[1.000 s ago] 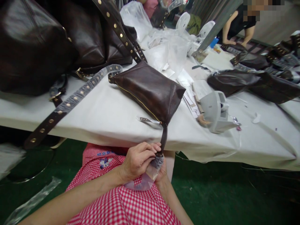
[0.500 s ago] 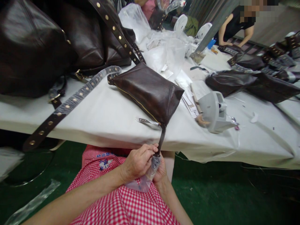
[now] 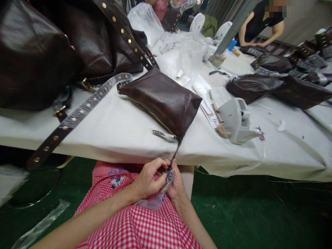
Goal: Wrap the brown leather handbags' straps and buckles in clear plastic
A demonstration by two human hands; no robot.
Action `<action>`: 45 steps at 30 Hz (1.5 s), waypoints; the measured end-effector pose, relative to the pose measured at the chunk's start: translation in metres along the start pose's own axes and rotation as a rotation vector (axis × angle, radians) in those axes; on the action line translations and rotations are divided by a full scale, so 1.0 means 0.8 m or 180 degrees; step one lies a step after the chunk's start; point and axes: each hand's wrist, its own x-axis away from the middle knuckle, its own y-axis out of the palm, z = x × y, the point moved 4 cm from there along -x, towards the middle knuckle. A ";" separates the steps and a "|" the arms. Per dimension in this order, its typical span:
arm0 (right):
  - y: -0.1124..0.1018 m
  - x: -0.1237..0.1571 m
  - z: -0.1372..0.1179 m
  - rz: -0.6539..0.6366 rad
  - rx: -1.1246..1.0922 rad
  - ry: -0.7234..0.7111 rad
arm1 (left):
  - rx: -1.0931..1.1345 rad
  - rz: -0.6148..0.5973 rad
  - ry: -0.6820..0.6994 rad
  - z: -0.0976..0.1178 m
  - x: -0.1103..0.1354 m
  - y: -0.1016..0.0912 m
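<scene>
A dark brown leather bag (image 3: 163, 98) with a brass zipper lies on the white-covered table, its narrow strap (image 3: 177, 151) running over the edge to my hands. My left hand (image 3: 151, 176) is closed, thumb and fingers pinching at the strap's lower end. Close against it, my right hand (image 3: 176, 181) grips the same end from the right side. A clear plastic sleeve (image 3: 155, 200) is bunched around the strap end and hangs down over my checked apron. The zip pull (image 3: 163, 134), wrapped in plastic, rests on the table. A studded strap (image 3: 81, 112) in plastic stretches left from the bag.
Large brown bags (image 3: 33, 58) are piled at the left. A grey plastic dispenser (image 3: 234, 119) stands right of the bag, beside white card pieces (image 3: 207, 107). More bags (image 3: 254, 86) lie farther right. Across the table a person (image 3: 259, 26) leans on it. Crumpled clear plastic (image 3: 181, 57) covers the back.
My hands have shifted slightly left with the strap end, and the strap has turned more edge-on. The left fingers have changed their pinch. The person across has raised their body a little.
</scene>
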 end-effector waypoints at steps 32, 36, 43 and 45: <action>-0.010 -0.004 -0.004 0.0294 0.0460 -0.0682 | -0.1076 0.0327 -0.0010 -0.005 0.008 0.002; -0.007 -0.003 -0.005 0.0301 0.0429 -0.0633 | -0.1126 0.0290 0.0214 -0.006 0.008 0.003; -0.004 0.004 -0.012 0.0376 0.0717 -0.0751 | -0.1646 0.0004 0.0601 -0.007 0.008 -0.001; -0.004 0.005 -0.015 0.0322 0.0898 -0.0892 | -0.1685 -0.0097 0.0601 -0.010 0.007 -0.002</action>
